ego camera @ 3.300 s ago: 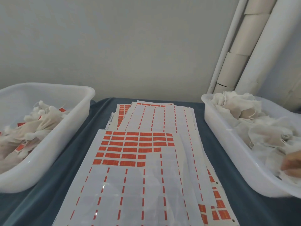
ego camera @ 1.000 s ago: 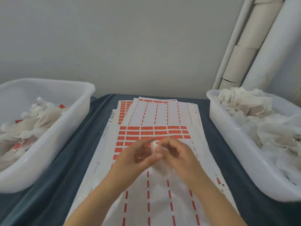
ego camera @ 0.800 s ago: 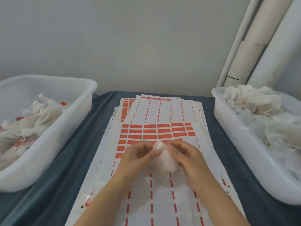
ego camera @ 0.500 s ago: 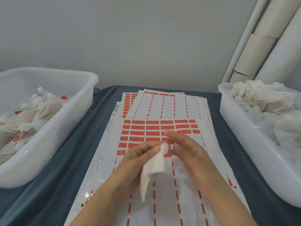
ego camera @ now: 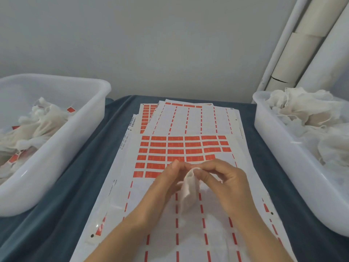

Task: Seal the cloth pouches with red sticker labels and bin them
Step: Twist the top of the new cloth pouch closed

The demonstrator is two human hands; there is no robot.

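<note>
**One pouch in hand, many more waiting**

Both hands meet over the middle of the counter (ego camera: 90, 148), working a single cloth pouch (ego camera: 188, 188). The left hand (ego camera: 166, 182) pinches the gathered top of the pouch between thumb and curled fingers, and the right hand (ego camera: 224, 178) pinches the same top from the other side, its fingers bent in toward it. The body of the pouch hangs below the fingertips, just above the top sticker sheet (ego camera: 181, 214). No red label shows on this pouch, so it looks unsealed; the step in hand seems to be bunching the neck closed before a label goes on.

The sheet beneath is partly used: its near rows are stripped to bare backing with only red dashes between columns, while a block of red sticker labels (ego camera: 181, 151) remains just beyond the hands. More sheets lie fanned out underneath toward the wall.

The left bin (ego camera: 62, 159) holds a heap of pouches with red labels showing here and there, which I take to be the finished ones. The right bin (ego camera: 283, 167) is piled with loose white cloth pouches bearing no red, apparently the stock yet to be done.

Judging by the two piles, a fair batch is sealed and binned, but the right bin is well filled, so plenty is left. For this pouch, peeling a label, wrapping the neck and dropping it in the left bin all remain.
</note>
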